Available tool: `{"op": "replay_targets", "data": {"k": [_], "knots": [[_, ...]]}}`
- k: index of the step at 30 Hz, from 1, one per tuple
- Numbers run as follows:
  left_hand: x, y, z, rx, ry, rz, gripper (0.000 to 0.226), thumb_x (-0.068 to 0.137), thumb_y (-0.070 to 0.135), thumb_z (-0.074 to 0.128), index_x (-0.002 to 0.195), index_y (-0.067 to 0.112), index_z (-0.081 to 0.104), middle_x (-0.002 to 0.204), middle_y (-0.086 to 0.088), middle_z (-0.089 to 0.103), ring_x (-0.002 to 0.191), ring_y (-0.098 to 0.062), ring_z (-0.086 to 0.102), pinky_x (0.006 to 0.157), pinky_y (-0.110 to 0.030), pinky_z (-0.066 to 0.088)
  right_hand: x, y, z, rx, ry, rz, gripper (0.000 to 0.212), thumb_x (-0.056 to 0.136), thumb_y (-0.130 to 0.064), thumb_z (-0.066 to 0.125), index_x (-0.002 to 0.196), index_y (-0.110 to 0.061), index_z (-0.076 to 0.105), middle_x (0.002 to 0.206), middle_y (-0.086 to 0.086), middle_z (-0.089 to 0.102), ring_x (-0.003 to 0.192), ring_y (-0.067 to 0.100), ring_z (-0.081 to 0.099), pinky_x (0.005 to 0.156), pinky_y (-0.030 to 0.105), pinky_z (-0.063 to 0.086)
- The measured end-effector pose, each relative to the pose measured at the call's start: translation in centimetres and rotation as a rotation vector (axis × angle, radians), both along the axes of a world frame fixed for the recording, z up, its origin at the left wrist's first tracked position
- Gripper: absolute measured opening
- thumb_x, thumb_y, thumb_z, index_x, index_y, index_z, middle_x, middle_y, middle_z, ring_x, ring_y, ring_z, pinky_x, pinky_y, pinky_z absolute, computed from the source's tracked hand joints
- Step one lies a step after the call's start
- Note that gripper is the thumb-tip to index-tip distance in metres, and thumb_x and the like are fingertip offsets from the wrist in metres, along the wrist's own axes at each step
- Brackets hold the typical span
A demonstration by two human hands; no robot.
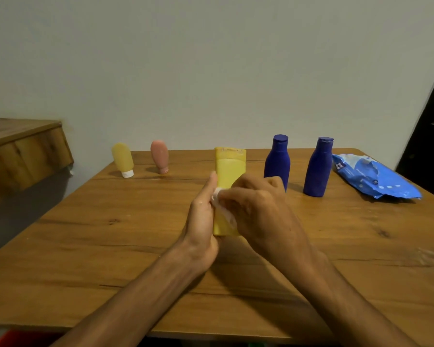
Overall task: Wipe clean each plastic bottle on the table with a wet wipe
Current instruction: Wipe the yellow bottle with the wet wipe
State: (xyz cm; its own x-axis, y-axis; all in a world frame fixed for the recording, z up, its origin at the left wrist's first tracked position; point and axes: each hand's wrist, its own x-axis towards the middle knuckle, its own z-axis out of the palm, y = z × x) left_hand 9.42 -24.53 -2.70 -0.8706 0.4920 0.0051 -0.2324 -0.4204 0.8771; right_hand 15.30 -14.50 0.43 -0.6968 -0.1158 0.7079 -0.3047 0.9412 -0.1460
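- Your left hand (203, 216) grips the yellow tube (230, 169), upright over the mid-tabletop (110, 246).
- Your right hand (259, 211) curls round the wet wipe (219, 195), pressing it on the tube's front.
- Rotate the tube as you rub; cover the crimped top too.

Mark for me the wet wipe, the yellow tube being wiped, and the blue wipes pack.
wet wipe (217, 195): head view, white crumpled corner at the tube's left edge.
yellow tube (229, 166): head view, bare upper body.
blue wipes pack (376, 179): head view, middle of its top face.
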Motion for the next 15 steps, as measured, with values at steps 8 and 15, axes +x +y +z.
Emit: {"op": "replay_targets", "data": {"k": [8, 15], "knots": [[0.26, -0.06, 0.46, 0.011, 0.114, -0.03, 0.054, 0.086, 0.053, 0.047, 0.124, 0.019, 0.062, 0.119, -0.012, 0.069, 0.115, -0.028, 0.064, 0.096, -0.049, 0.051, -0.24, 0.2, -0.28, -0.106, 0.179, -0.091, 0.028, 0.081, -0.031, 0.054, 0.099, -0.014, 0.069, 0.091, 0.004, 0.062, 0.08, 0.018, 0.053, 0.062, 0.031, 0.046], [0.02, -0.08, 0.73, 0.037, 0.099, -0.02, 0.06, 0.09, 0.06, 0.038, 0.128, 0.019, 0.059, 0.118, -0.011, 0.07, 0.113, -0.028, 0.066, 0.088, -0.046, 0.053, -0.25, 0.14, -0.18, -0.041, 0.203, -0.054, 0.028, 0.078, -0.026, 0.059, 0.1, -0.011, 0.069, 0.092, 0.008, 0.063, 0.079, 0.023, 0.057, 0.063, 0.026, 0.042]]}}
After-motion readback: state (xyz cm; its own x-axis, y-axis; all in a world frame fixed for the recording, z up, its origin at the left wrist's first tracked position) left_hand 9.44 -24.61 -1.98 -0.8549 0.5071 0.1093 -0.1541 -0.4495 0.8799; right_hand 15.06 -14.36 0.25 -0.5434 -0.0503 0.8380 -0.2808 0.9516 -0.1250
